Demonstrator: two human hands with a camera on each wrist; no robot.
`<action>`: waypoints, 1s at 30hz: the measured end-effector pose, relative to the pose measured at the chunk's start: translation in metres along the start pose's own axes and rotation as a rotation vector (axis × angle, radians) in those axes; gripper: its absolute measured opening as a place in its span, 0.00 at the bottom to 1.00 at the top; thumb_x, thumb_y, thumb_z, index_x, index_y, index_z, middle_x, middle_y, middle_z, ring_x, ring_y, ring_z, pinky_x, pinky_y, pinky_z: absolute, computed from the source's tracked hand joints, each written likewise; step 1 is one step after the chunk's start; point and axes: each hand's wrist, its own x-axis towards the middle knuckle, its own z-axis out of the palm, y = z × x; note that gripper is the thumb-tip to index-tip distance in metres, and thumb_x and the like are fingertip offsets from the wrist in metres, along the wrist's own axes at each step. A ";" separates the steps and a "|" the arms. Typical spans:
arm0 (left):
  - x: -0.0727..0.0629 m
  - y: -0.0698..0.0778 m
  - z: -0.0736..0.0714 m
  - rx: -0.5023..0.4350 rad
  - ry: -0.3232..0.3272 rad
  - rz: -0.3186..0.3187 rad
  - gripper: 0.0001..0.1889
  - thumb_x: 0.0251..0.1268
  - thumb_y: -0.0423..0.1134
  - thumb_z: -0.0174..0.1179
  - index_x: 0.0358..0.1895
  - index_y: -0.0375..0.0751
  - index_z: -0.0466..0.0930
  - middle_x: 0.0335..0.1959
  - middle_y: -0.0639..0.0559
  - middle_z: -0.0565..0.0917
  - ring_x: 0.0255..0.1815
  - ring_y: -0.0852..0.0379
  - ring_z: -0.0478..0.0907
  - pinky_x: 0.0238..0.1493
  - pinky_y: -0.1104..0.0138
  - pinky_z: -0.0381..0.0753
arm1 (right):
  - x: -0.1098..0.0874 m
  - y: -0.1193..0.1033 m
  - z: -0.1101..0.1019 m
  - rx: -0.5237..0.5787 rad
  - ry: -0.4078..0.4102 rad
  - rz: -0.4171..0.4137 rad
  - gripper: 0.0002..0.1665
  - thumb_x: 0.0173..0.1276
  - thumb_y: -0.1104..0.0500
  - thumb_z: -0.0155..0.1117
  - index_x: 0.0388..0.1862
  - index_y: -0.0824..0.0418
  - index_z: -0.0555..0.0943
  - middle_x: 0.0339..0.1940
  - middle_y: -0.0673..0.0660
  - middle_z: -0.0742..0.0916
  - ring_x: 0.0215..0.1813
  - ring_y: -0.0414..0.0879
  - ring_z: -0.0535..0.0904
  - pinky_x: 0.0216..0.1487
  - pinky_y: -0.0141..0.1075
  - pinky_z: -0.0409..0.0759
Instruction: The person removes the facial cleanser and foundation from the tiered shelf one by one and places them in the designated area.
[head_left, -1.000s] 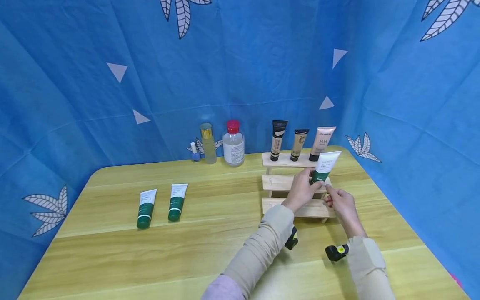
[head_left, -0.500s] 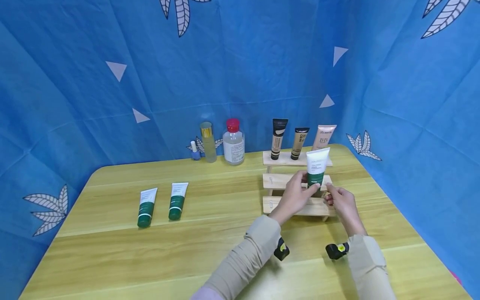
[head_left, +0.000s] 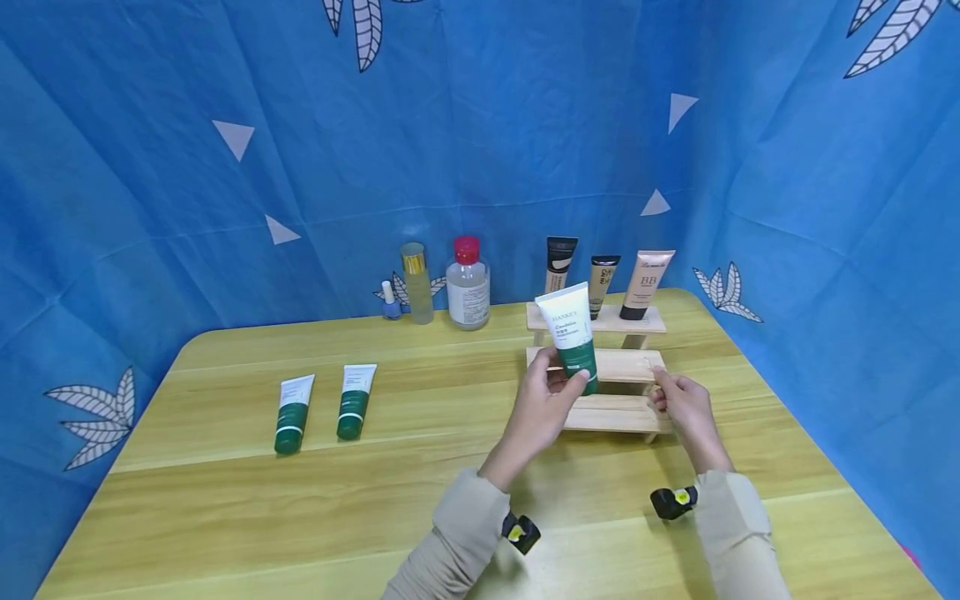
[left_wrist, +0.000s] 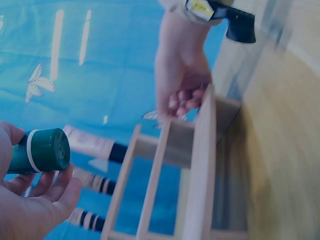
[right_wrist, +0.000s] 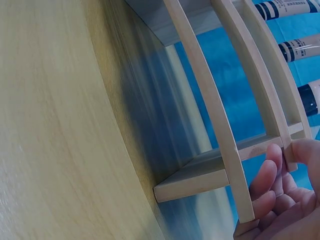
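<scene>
My left hand (head_left: 542, 404) grips a white and green squeeze tube (head_left: 568, 318) by its green lower part, raised before the left half of a three-step wooden display rack (head_left: 626, 364). The tube leans a little to the left, cap end down; its green cap (left_wrist: 52, 150) faces the left wrist camera. At the rack's right side, my right hand (head_left: 688, 412) pinches the end of the middle shelf (right_wrist: 272, 110) between thumb and fingers. On the top shelf stand a black-topped tube (head_left: 558, 258), a small tan tube (head_left: 602, 283) and a pink BB cream tube (head_left: 647, 283).
Two more white and green tubes (head_left: 292, 415) (head_left: 356, 402) lie on the wooden table (head_left: 247, 517) at left. By the blue backdrop stand a nail polish bottle (head_left: 390, 302), a gold-capped bottle (head_left: 417, 287) and a red-capped clear bottle (head_left: 468, 292).
My left hand has carried the white and green tube leftward and nearer, away from the middle shelf's right end. The right hand has stayed on the rack.
</scene>
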 end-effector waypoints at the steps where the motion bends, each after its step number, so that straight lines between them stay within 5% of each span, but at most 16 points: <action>1: -0.002 0.001 -0.004 0.007 0.014 0.003 0.23 0.68 0.41 0.55 0.62 0.37 0.65 0.52 0.45 0.75 0.50 0.53 0.77 0.51 0.67 0.78 | 0.000 0.000 0.000 0.006 0.002 -0.002 0.21 0.73 0.46 0.51 0.33 0.64 0.73 0.17 0.43 0.77 0.22 0.33 0.72 0.27 0.26 0.73; 15: -0.018 0.015 -0.049 0.048 0.215 -0.004 0.22 0.67 0.40 0.55 0.62 0.39 0.66 0.52 0.43 0.77 0.47 0.51 0.76 0.50 0.60 0.77 | -0.001 0.000 0.001 -0.059 0.004 0.009 0.25 0.73 0.44 0.48 0.40 0.67 0.72 0.21 0.44 0.77 0.25 0.34 0.72 0.29 0.26 0.73; 30: -0.025 -0.002 -0.078 0.105 0.329 -0.084 0.21 0.68 0.41 0.54 0.61 0.39 0.68 0.50 0.44 0.77 0.45 0.51 0.76 0.44 0.61 0.78 | -0.001 0.000 0.001 -0.022 0.018 0.001 0.22 0.73 0.46 0.50 0.35 0.65 0.73 0.18 0.43 0.77 0.23 0.34 0.72 0.28 0.25 0.73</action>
